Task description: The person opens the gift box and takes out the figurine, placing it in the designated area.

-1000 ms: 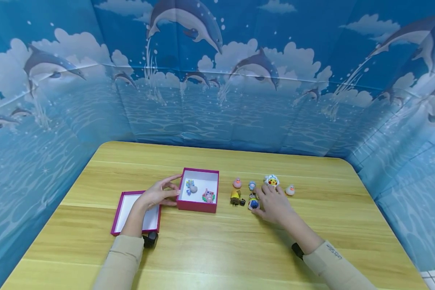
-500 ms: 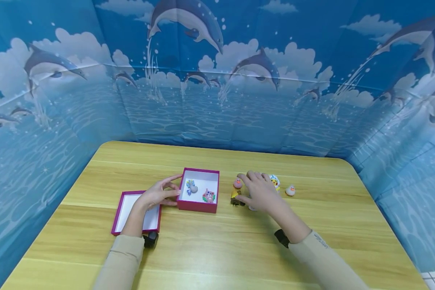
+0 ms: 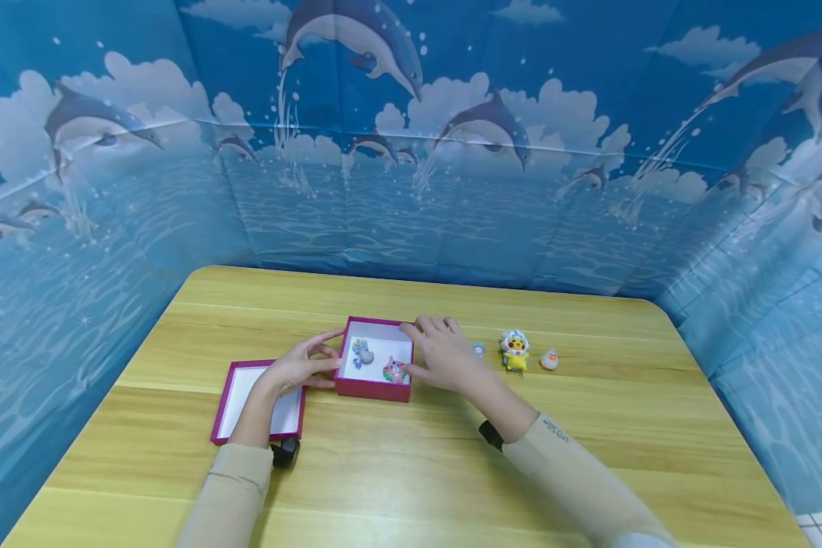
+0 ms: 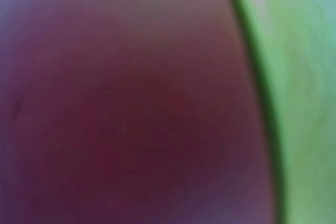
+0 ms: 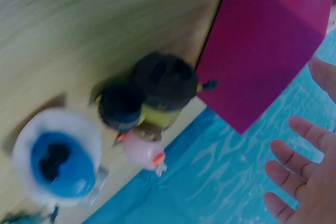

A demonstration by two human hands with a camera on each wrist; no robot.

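Note:
My left hand [image 3: 296,368] rests its extended fingers against the left side of a magenta box [image 3: 372,390] with a white inside. My right hand [image 3: 445,355] is at the box's right edge, its fingers spread, with nothing between them in the right wrist view. A blue-grey toy [image 3: 362,353] and a pink toy figure [image 3: 393,370] lie inside the box. Right of it, mostly hidden from the head view by my right hand, stand a pink toy duck [image 5: 140,149], a yellow toy figure with dark parts [image 5: 165,82] and a white-and-blue toy [image 5: 65,161]. The left wrist view is blurred.
The shallow magenta lid [image 3: 227,415] lies left of the box, under my left forearm. Right of my right hand are a small blue figure [image 3: 478,349], a yellow figure in a white hood [image 3: 515,352] and a white toy duck [image 3: 549,359]. Dolphin-printed curtains hang behind the table.
My right hand has moved left from over the toys to the box's right edge, carrying nothing visible. The hooded yellow figure is uncovered again. My left hand and the box have stayed put.

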